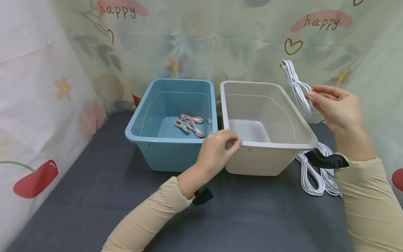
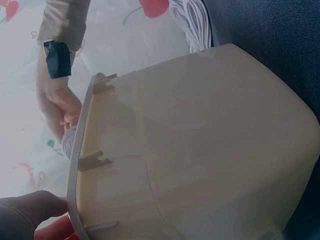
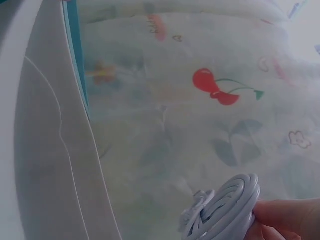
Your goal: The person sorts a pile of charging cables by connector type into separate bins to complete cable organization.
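My right hand [image 1: 341, 110] pinches a coiled white cable [image 1: 297, 87] in the air, just right of and above the right rim of the white bin [image 1: 270, 145]. In the right wrist view the cable [image 3: 225, 207] shows its stacked loops at the thumb and fingers. My left hand [image 1: 217, 147] grips the front left corner of the white bin's rim; the left wrist view shows the thumb and a finger on either side of that rim [image 2: 75, 165]. The inside floor of the white bin is bare. On the left stands a blue bin [image 1: 170, 140] holding several small pinkish coiled cables [image 1: 193, 127].
More coiled white cables [image 1: 315, 178] lie on the dark tablecloth [image 1: 252, 210] to the right of the white bin, partly behind the right wrist strap [image 1: 327, 161]. A patterned curtain [image 1: 214, 35] hangs behind both bins and along the sides.
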Motion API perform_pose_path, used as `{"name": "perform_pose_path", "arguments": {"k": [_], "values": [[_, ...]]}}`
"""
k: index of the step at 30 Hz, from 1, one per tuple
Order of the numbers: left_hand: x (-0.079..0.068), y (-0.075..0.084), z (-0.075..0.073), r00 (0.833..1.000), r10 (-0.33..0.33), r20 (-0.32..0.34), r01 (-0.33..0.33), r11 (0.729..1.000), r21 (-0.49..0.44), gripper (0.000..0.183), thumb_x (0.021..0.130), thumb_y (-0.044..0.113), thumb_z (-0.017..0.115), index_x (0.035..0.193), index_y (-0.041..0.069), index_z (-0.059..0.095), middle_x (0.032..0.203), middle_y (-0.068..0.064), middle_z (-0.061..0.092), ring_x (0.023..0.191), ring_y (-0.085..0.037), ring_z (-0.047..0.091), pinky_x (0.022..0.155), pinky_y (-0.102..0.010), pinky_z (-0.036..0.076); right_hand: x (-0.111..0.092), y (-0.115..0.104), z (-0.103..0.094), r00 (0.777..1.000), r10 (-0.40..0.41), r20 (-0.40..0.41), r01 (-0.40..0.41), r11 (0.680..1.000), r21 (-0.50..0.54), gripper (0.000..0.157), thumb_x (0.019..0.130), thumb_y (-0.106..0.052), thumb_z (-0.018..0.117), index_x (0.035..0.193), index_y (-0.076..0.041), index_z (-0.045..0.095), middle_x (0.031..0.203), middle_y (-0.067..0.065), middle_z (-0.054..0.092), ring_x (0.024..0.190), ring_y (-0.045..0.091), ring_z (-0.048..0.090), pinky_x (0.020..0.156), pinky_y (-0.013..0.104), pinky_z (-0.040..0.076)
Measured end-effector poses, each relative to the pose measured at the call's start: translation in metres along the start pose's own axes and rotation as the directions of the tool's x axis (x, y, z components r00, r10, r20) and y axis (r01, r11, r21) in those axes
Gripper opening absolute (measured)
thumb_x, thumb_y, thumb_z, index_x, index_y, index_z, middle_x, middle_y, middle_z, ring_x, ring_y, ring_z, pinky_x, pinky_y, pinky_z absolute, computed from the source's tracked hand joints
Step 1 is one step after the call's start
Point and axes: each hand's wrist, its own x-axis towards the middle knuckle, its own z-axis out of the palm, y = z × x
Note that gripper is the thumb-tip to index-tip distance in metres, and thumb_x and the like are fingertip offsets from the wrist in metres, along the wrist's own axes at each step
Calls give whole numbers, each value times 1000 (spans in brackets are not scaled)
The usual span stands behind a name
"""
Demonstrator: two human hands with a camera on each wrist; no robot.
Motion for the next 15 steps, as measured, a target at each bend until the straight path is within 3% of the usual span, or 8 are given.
{"name": "perform_pose_path", "arguments": {"k": [15], "values": [[1, 0, 1, 1000, -20, 18, 20, 1000, 7, 13, 87, 17, 64, 91, 9, 74, 93, -2, 74, 112, -17, 63, 95, -32, 51, 31, 1, 29, 996, 88, 26, -87, 995, -43, 18, 72, 11, 71, 78, -5, 74, 73, 3, 72, 67, 11, 69, 62, 18, 56]]}}
